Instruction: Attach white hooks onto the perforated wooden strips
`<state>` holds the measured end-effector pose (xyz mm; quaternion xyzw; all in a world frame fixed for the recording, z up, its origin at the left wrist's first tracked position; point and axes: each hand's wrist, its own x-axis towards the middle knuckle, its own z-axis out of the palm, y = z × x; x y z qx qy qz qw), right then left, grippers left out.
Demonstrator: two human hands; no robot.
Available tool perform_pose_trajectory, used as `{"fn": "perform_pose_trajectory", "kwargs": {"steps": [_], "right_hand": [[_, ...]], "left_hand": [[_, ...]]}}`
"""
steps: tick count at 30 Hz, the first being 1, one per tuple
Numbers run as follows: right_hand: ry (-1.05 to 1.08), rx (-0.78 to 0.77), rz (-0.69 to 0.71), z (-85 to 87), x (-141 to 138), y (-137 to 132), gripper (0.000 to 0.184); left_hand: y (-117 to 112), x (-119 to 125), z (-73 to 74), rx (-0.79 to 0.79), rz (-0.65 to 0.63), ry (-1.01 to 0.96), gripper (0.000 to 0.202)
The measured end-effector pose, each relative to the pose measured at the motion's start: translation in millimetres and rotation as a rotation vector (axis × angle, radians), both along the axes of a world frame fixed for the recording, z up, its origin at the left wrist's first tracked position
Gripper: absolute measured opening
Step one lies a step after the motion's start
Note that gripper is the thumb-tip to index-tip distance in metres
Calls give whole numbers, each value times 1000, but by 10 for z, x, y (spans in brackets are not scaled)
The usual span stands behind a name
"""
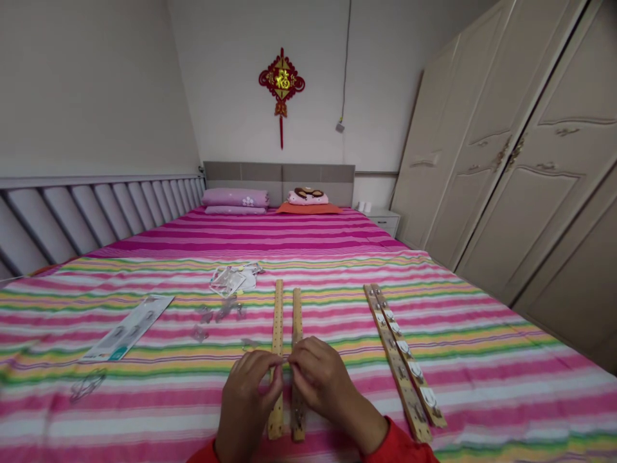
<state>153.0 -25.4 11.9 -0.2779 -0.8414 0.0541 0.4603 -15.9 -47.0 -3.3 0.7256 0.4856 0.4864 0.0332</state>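
Two perforated wooden strips [277, 321] lie side by side on the striped bedspread [482, 360] straight ahead of me. My left hand [250, 392] and my right hand [321, 379] hover over their near halves, fingertips pinched together where the hands meet. What they pinch is too small to name. To the right lie two more wooden strips [402, 360] with clear hooks fitted along them.
Several clear plastic hooks [219, 313] and torn clear packets [231, 278] lie scattered left of centre. A long printed package card [128, 328] lies further left. Pillows [236, 198] rest at the headboard. A wardrobe [530, 180] stands along the right, a padded rail on the left.
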Motion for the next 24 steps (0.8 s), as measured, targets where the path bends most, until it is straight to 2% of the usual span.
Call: {"fn": "perform_pose_trajectory", "kwargs": {"steps": [3,6,10,13,17,20,24], "right_hand": [[212,-172,19,3,29,-29,15],[435,-375,-1,-7,72,-25,13],[555,-595,76,33,96,-10,15],[569,-713,200,124,64,-35,17],[608,-838,313,218,-43,-81,20],[659,-968,384,219,-120,-88,23],[733,-1106,439,175,-151,-88,23]], "left_hand": [[39,-23,2,-266,-33,-322,6],[50,-37,52,-566,-122,-780,17],[12,-24,111,-811,-457,-1296,17],[-24,24,61,-911,-729,-1580,17],[-80,171,-79,-1029,-935,-1802,14],[-123,287,-139,-1142,-1007,-1902,17],[-152,356,-124,-1268,-1055,-1922,18]]}}
